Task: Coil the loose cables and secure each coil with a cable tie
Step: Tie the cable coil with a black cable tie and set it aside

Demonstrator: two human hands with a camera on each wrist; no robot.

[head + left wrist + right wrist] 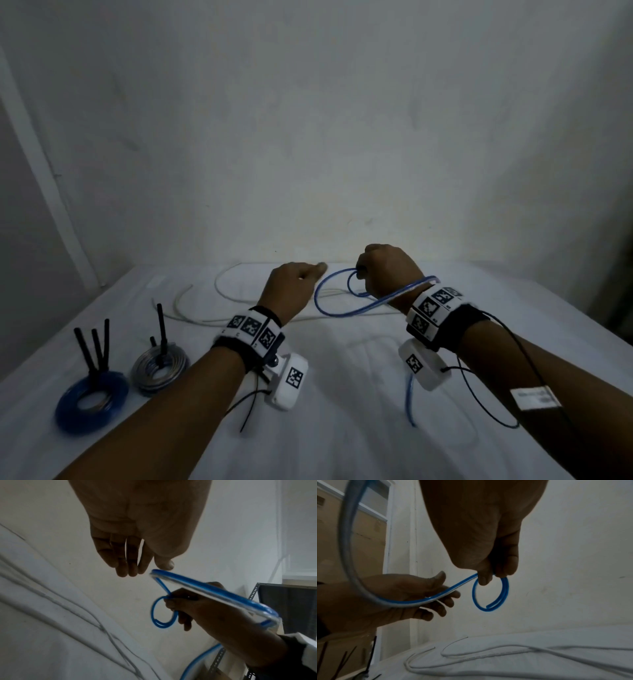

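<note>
Head view: right hand [388, 270] pinches the blue cable [337, 301]'s small loop; left hand [291, 287] hangs relaxed, holding nothing.

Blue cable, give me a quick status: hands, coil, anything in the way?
Right hand pinches the blue cable, small loop formed. Left hand open, beside the long run. White cable loose on the table beyond, not in the way.

Two tied coils [91, 399] [160, 371] sit side by side on the surface [342, 428], far left. Loose cable [205, 320] lies at the back, behind both hands. Left hand [291, 291] hovers just left of right hand [390, 270], a cable loop [320, 294] between them.
</note>
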